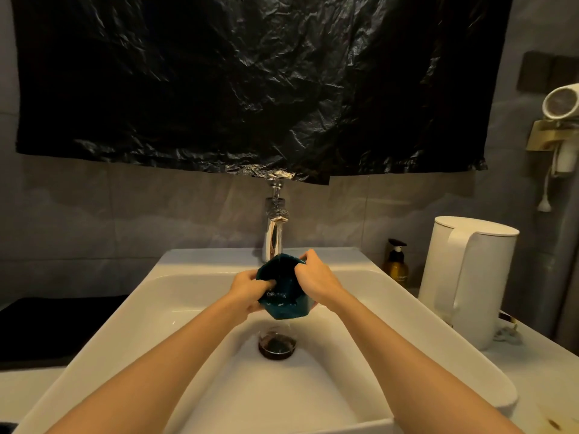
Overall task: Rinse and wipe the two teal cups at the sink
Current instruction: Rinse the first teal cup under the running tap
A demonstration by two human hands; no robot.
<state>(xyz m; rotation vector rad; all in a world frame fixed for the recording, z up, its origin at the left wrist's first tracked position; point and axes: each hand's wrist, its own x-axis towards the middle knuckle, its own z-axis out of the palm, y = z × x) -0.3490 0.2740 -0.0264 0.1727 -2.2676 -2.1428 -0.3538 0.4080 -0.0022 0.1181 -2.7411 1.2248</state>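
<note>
I hold one teal cup [286, 303] over the white sink [188, 296], just in front of the faucet [273, 239]. Its lower part is wet and shiny. The teal surface at the top [277, 266] looks matte; I cannot tell whether that is a cloth or the cup itself. My left hand [249, 291] grips the cup from the left, its fingers curled onto the teal surface. My right hand [315, 278] grips it from the upper right with bent fingers. A thin trickle of water falls from the cup toward the drain [277, 344]. No second teal cup is in view.
A white kettle [466, 277] stands on the counter to the right, with an amber pump bottle [396, 266] behind it. A hair dryer [560, 104] hangs on the right wall. Black plastic sheeting [250, 83] covers the wall above the faucet. A dark mat [47, 327] lies at left.
</note>
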